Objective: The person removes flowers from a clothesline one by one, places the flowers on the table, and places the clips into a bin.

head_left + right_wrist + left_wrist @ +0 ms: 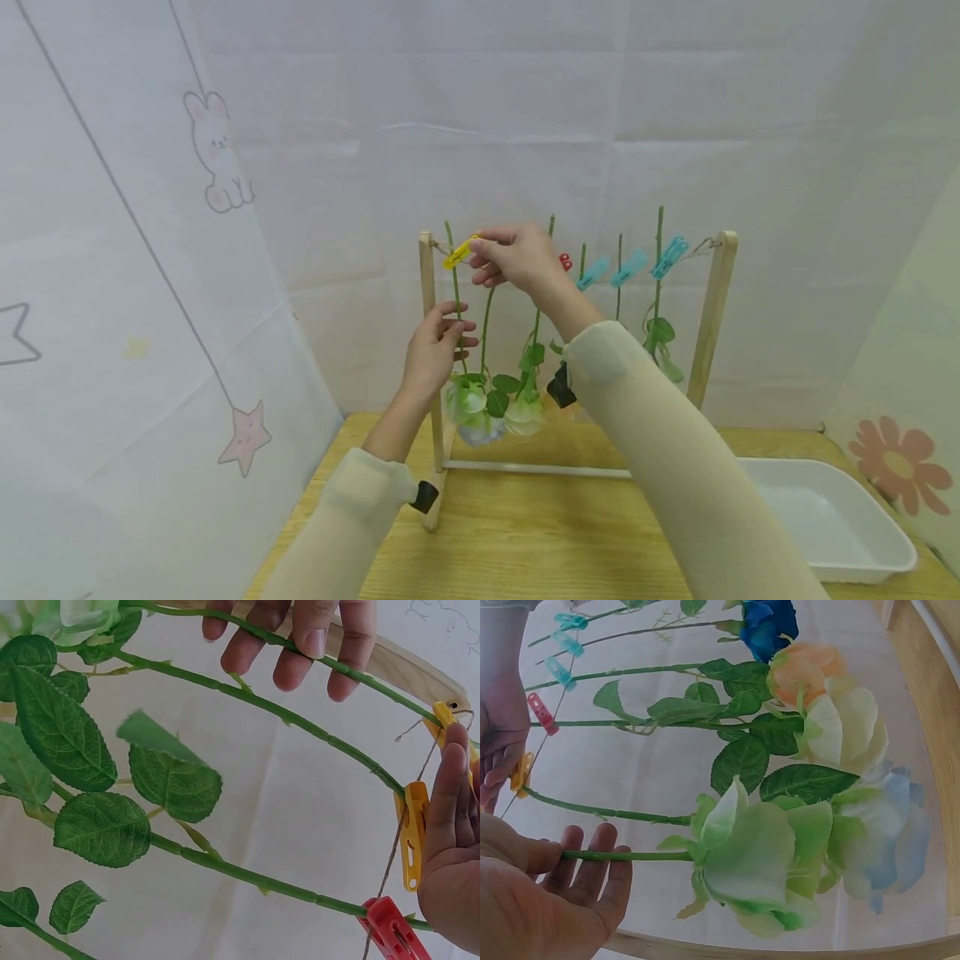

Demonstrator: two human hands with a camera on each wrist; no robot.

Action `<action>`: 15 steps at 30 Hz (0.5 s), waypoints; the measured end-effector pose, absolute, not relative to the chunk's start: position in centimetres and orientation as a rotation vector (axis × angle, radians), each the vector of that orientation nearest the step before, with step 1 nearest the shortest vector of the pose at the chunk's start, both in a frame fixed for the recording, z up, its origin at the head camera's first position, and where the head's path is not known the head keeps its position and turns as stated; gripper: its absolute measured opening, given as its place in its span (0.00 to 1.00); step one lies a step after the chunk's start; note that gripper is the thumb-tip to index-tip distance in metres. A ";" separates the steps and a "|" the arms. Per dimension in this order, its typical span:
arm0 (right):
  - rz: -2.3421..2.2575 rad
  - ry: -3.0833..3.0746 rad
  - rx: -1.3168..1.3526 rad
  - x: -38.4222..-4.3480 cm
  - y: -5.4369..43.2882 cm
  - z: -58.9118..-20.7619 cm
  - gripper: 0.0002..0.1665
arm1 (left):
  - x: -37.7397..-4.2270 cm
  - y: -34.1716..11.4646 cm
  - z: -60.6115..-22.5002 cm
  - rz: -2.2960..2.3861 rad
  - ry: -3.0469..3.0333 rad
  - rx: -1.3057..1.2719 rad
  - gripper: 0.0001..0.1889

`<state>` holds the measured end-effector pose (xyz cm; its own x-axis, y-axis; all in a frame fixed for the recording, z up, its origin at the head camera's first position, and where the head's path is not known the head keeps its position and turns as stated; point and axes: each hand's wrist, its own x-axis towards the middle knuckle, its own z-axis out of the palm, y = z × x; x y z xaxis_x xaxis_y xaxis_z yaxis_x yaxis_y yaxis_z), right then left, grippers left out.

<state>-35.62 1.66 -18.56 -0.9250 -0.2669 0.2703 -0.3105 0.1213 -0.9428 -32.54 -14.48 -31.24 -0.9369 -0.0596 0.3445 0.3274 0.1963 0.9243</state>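
My left hand [429, 357] pinches the green stem [649, 856] of an artificial rose [754, 859] with white-green petals, its flower hanging downward. My right hand [517, 252] holds a yellow clothespin [459, 252] at the top of that stem, by the left end of the string [393, 855]. In the right wrist view the clothespin's tip meets the stem and the string. Just beside it, a second yellow clothespin [412, 832] clips the stem of a pale blue-white rose [885, 832]. A red clothespin [391, 930] grips the stem of a cream rose [847, 727].
The string runs between two wooden posts [712, 312] on a table [555, 533]. Farther right, several light-blue clothespins [670, 257] hold more stems, among them a blue rose [769, 628] and a peach rose [804, 669]. A white tray [896, 546] stands at the right.
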 end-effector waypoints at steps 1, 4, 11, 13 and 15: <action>1.984 -2.305 0.592 -35.6 1.7 -18.6 0.23 | -32.5 -14.5 -31.3 -1.795 -2.172 -0.257 0.15; 2.019 -2.238 0.582 -35.5 1.6 -18.7 0.20 | -32.5 -14.6 -31.4 -1.787 -2.173 -0.265 0.15; 2.028 -2.124 0.582 -35.2 1.4 -19.0 0.21 | -32.6 -14.8 -31.6 -1.792 -2.163 -0.292 0.14; 2.023 -2.100 0.572 -35.1 1.4 -19.0 0.21 | -32.6 -14.8 -31.7 -1.797 -2.159 -0.300 0.14; 2.012 -2.079 0.559 -35.1 1.3 -19.0 0.21 | -32.6 -14.9 -31.7 -1.799 -2.158 -0.310 0.15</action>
<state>-35.08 1.34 -19.02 -0.9099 -0.1330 0.3930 -0.3972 0.0053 -0.9177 -32.59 -14.85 -31.70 -0.9274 -0.0338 0.3725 0.3603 0.1864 0.9140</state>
